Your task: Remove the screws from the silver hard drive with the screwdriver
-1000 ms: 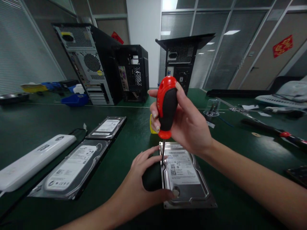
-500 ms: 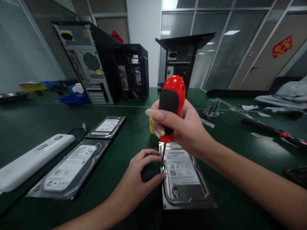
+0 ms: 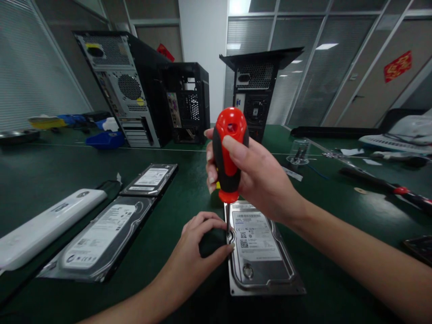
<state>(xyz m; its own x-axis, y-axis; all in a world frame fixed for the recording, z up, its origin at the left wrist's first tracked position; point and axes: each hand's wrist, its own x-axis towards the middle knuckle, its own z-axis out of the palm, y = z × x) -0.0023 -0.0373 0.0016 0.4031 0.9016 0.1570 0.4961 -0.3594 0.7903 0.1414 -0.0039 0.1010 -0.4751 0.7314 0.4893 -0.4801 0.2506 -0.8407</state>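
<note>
A silver hard drive (image 3: 258, 243) with a white label lies flat on the green table. My right hand (image 3: 256, 173) is wrapped round the handle of a red and black screwdriver (image 3: 231, 155), which stands nearly upright. Its tip meets the drive's left edge, partway down. Beside that spot, my left hand (image 3: 199, 245) touches the same edge, thumb and fingertips curved round the tip and pressing on the drive.
Two more hard drives (image 3: 101, 234) (image 3: 150, 179) and a white device (image 3: 50, 225) lie on the left. Computer cases (image 3: 130, 90) (image 3: 189, 103) (image 3: 254, 90) stand at the back. A clear cup (image 3: 299, 152) and a red-black tool (image 3: 405, 193) are on the right.
The screwdriver handle has turned in my right hand and tilted more upright, its top shifting left. My right thumb now lies higher on the handle. My left hand has hardly moved.
</note>
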